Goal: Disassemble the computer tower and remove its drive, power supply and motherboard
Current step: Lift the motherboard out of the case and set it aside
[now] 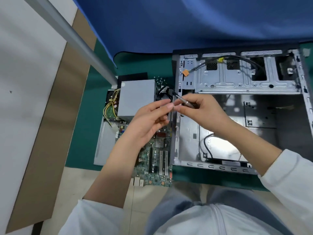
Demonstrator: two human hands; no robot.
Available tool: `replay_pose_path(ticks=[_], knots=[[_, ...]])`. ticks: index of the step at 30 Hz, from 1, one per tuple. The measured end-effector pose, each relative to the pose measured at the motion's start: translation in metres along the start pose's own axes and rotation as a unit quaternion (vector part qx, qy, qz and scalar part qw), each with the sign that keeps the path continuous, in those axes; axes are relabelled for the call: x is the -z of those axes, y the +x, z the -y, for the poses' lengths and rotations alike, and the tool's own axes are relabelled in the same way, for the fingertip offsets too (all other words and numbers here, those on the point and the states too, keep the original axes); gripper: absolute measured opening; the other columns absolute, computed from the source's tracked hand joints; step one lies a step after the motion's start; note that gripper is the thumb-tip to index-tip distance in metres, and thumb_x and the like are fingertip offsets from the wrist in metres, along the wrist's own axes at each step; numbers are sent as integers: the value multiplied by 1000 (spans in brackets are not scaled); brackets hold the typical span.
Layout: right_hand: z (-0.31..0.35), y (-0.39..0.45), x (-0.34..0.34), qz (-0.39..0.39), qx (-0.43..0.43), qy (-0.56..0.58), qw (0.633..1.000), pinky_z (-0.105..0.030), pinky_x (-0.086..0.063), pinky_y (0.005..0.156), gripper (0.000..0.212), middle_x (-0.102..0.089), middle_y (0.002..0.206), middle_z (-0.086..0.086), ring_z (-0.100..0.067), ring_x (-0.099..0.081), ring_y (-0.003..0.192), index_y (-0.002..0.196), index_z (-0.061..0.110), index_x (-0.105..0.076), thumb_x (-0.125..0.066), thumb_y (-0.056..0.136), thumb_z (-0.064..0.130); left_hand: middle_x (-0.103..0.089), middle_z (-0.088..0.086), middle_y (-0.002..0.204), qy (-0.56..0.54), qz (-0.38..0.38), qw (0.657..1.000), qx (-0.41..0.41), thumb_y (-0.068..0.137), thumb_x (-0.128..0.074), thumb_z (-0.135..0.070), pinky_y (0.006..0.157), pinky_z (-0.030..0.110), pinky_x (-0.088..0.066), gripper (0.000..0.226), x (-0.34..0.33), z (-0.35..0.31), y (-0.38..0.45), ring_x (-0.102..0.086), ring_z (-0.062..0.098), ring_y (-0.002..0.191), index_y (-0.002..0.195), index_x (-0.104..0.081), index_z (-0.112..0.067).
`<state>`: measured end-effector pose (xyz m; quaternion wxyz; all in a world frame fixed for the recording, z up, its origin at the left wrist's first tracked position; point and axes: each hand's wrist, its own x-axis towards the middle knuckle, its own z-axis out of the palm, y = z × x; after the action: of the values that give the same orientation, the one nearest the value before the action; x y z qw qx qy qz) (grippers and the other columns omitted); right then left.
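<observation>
On green mat (88, 116), gutted computer tower (237, 126).

Case (186, 133) lies open on green mat (81, 133), main bay stripped to bare metal, loose black cable (205, 146) inside. PSU (135, 97) sits on motherboard (157, 160) just left of case, near mat's left edge. Both hands over case's left wall: right hand (201, 111) grips screwdriver (185, 102); left hand (150, 119) pinches near its end.
</observation>
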<state>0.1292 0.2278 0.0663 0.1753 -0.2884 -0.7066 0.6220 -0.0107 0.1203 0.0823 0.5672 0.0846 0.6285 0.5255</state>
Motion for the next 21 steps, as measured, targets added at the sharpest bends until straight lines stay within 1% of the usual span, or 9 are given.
replay_pose_path(ticks=[3,7,9,11,12,14,17,19,21], knots=[[-6,12,-3,11,4,-19,1000,-32,-48,67,10,-63,70,-6,-7,-53,65,87,35,-73,-70,84,26,-71,-2,81,54,8,998,-13,78,-73,-12,64,17,-52,20,8,-5,10,-60,2,61,98,-72,-16],[-11,30,-3,35,-7,-59,998,-19,-41,57,13,-67,70,0,-4,-47,56,96,28,-74,-66,87,23,-70,-5,72,75,-13,996,-47,81,-71,-6,63,17,-52,21,13,-7,24,-60,2,58,100,-70,-13],[-12,38,-4,48,-7,-92,995,-20,-39,53,14,-66,70,3,-5,-47,53,98,30,-73,-64,89,23,-67,-7,67,81,-36,994,-63,81,-70,-6,64,20,-52,22,13,-6,32,-57,3,56,102,-69,-15],[-11,48,0,76,-8,-112,991,-27,-46,57,15,-68,76,5,-14,-56,59,101,33,-71,-63,89,28,-66,-5,67,89,-51,992,-75,83,-68,-7,65,21,-52,23,13,-6,42,-56,4,56,102,-70,-18],[-12,54,4,80,-7,-130,988,-30,-49,59,15,-68,78,8,-14,-59,62,102,34,-69,-62,89,32,-67,-3,71,94,-57,991,-83,83,-68,-7,65,20,-52,22,13,-7,48,-56,5,57,101,-71,-19],[-19,72,19,20,5,-195,981,-32,-49,62,16,-66,79,13,-8,-60,67,102,37,-65,-56,90,41,-69,2,80,117,-68,986,-99,83,-69,-10,67,20,-51,18,16,-10,63,-58,5,61,98,-73,-21],[-39,100,51,-142,-10,-319,937,-31,-44,60,21,-59,75,12,-16,-58,70,99,29,-59,-44,94,43,-73,-2,85,219,-112,961,-125,83,-70,-17,69,22,-54,12,25,-19,93,-61,3,67,94,-74,-21],[-56,109,64,-169,-26,-387,906,-30,-37,59,23,-56,74,9,-20,-57,71,103,25,-56,-41,96,42,-72,-4,82,288,-152,934,-147,83,-70,-18,68,20,-53,9,31,-26,117,-61,0,64,91,-73,-20],[-69,113,67,-165,-3,-417,894,-27,-33,54,23,-54,67,10,-20,-55,63,102,24,-52,-40,96,42,-69,-10,75,364,-184,895,-184,82,-69,-18,69,14,-49,4,35,-31,144,-61,-1,63,85,-72,-20]])
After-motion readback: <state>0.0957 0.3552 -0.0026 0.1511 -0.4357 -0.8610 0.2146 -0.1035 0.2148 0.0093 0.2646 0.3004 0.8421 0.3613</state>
